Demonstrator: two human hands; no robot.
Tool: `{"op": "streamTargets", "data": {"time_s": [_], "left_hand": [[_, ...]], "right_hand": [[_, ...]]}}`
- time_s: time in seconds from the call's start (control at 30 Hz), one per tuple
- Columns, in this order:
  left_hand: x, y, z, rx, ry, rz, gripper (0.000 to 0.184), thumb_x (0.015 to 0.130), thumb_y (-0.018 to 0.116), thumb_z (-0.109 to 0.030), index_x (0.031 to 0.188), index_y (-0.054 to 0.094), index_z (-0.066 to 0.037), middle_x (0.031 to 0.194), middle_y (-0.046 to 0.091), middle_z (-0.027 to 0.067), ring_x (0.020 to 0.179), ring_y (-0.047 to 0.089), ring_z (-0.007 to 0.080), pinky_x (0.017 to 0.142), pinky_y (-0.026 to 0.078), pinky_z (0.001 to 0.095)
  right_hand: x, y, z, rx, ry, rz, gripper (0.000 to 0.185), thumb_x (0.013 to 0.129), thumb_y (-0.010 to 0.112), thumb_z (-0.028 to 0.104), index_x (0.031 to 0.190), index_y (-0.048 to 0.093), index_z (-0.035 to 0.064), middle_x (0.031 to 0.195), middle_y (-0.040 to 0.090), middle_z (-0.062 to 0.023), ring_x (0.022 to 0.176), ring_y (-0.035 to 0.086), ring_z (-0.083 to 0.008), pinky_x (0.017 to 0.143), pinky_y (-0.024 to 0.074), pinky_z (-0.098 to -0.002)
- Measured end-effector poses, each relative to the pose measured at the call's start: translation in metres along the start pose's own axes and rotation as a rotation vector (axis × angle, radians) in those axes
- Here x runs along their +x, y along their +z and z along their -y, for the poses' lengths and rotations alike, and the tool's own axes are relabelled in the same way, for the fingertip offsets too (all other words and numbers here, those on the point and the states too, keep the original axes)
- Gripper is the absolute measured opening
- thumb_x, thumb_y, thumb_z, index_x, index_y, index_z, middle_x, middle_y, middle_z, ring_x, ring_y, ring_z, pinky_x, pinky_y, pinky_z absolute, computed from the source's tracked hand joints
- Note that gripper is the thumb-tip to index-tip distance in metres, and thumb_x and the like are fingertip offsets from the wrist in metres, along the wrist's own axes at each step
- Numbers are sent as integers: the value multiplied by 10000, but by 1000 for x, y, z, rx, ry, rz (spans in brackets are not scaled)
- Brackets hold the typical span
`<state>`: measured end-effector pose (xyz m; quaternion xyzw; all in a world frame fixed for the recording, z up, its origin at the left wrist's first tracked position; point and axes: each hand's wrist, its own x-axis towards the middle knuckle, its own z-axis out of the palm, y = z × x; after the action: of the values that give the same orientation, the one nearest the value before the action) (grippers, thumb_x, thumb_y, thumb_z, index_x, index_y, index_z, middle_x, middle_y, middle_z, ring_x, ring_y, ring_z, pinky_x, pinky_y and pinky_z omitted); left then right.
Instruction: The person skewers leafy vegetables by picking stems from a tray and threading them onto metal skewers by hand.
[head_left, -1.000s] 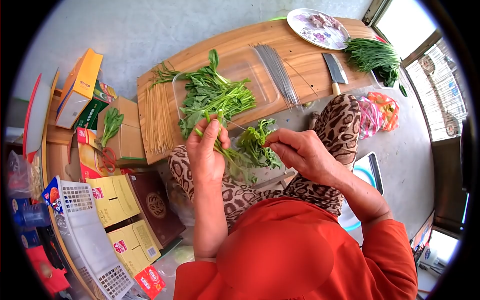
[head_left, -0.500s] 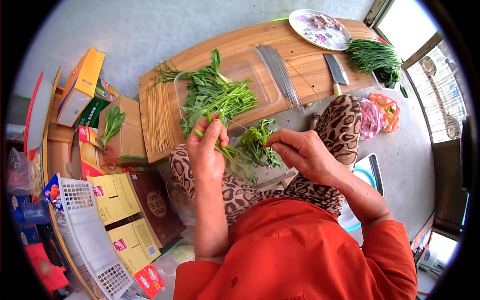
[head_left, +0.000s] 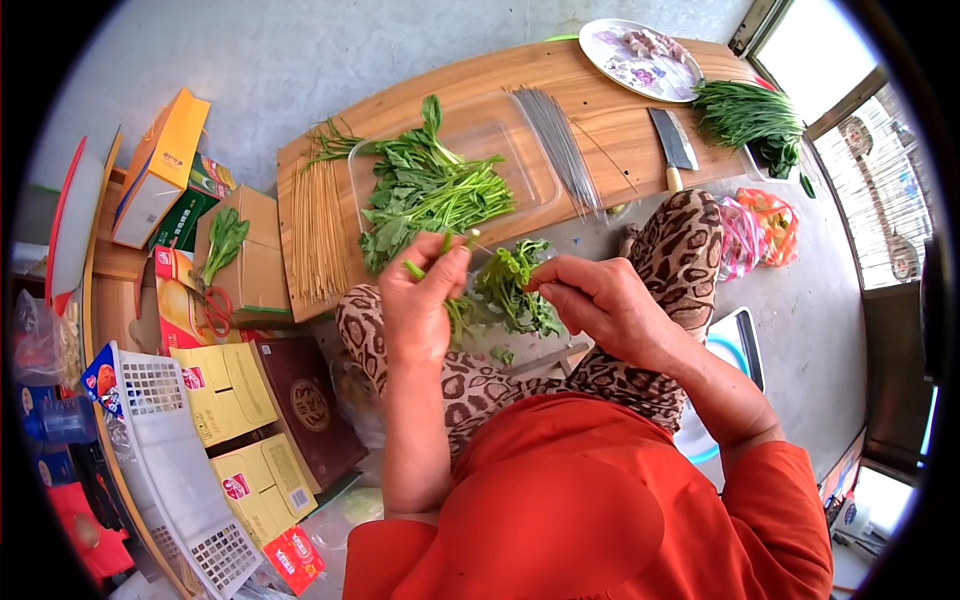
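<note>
My left hand (head_left: 424, 305) is closed in a pinch on a few green vegetable stems (head_left: 414, 269), whose pale cut ends stick up past the thumb. Its leaves hang below the fingers. Just to the right, my right hand (head_left: 612, 308) pinches a thin skewer, mostly hidden by the bunched leafy greens (head_left: 517, 285) threaded on it. The skewer's fine tip points toward the stems in my left hand; whether it touches them I cannot tell. Beyond my hands, more leafy greens (head_left: 440, 195) lie in a clear plastic tray (head_left: 535, 150).
On the wooden table (head_left: 440, 85) are bamboo skewers (head_left: 318, 235), metal skewers (head_left: 562, 150), a cleaver (head_left: 672, 140), a plate of meat (head_left: 625, 70) and long thin greens (head_left: 745, 112). Boxes (head_left: 250, 250), red scissors (head_left: 217, 310) and a white basket (head_left: 180, 455) stand at left.
My left hand has shifted slightly toward the right hand, and the stems in it have tilted to the right. The right hand stays almost in place with the skewered greens.
</note>
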<state>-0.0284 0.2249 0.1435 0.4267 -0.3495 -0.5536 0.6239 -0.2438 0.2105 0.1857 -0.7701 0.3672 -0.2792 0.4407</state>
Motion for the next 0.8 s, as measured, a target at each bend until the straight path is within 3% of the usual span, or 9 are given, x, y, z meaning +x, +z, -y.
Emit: {"op": "streamTargets", "data": {"time_s": [0.03, 0.1, 0.23, 0.3, 0.33, 0.47, 0.6, 0.67, 0.8], "left_hand": [[-3, 7, 2, 17, -26, -3, 124, 846, 680, -102, 921, 638, -14, 768, 582, 22, 645, 481, 101, 562, 368, 232], [-4, 8, 7, -24, -14, -3, 161, 841, 690, -115, 949, 649, -3, 797, 602, 22, 664, 501, 106, 562, 381, 236], [2, 6, 8, 7, 60, -75, 258, 865, 673, -161, 1045, 643, 20, 807, 607, 25, 682, 529, 131, 643, 465, 279], [10, -12, 15, -145, 105, -174, 289, 888, 644, -193, 1080, 627, 23, 782, 590, 24, 680, 535, 134, 714, 497, 310], [12, -20, 15, -114, 118, -223, 333, 908, 616, -232, 1124, 603, 21, 748, 553, 12, 664, 530, 133, 766, 508, 334], [9, -43, -1, 14, 118, -268, 412, 965, 531, -250, 1260, 521, 37, 771, 518, -18, 600, 384, 48, 530, 300, 209], [6, -37, -12, 94, 116, -187, 395, 962, 522, -196, 1294, 501, 15, 798, 542, -8, 611, 392, 54, 528, 306, 206], [5, -24, -12, 83, 128, -176, 308, 946, 550, -183, 1199, 557, -7, 797, 570, 7, 608, 422, 61, 530, 318, 205], [6, -12, -10, -25, 87, -127, 205, 937, 568, -176, 1070, 592, -22, 811, 583, 11, 599, 450, 69, 503, 326, 209]], "right_hand": [[2, 1, 3, 0, -1, 0, 137, 930, 529, 100, 997, 612, 15, 581, 494, -41, 521, 491, -114, 506, 420, -283], [7, 1, 10, 26, 30, -37, 127, 877, 559, 78, 970, 623, 23, 689, 608, -169, 622, 615, -315, 564, 474, -368], [9, 1, 4, 51, 89, -13, 123, 882, 558, 76, 965, 621, 10, 661, 596, -147, 585, 611, -249, 546, 464, -338], [7, 1, -2, 79, 105, 0, 156, 937, 516, 111, 998, 622, 14, 587, 511, -28, 526, 500, -101, 510, 416, -268], [6, -1, -3, 79, 101, -1, 156, 937, 516, 111, 998, 622, 14, 587, 511, -28, 526, 500, -101, 510, 416, -268], [2, -12, -8, 20, 131, -48, 161, 931, 499, 91, 996, 623, 12, 580, 503, -17, 529, 491, -81, 504, 399, -246], [0, -13, -5, 47, 149, -54, 153, 927, 497, 84, 982, 610, -3, 578, 501, -17, 530, 493, -80, 506, 401, -245], [-1, -9, -1, 37, 128, -45, 149, 929, 503, 87, 983, 608, -2, 578, 504, -24, 528, 500, -87, 505, 405, -250], [1, -4, 12, -10, 56, -24, 117, 887, 556, 67, 967, 620, 10, 648, 582, -126, 543, 581, -200, 523, 455, -322]]}}
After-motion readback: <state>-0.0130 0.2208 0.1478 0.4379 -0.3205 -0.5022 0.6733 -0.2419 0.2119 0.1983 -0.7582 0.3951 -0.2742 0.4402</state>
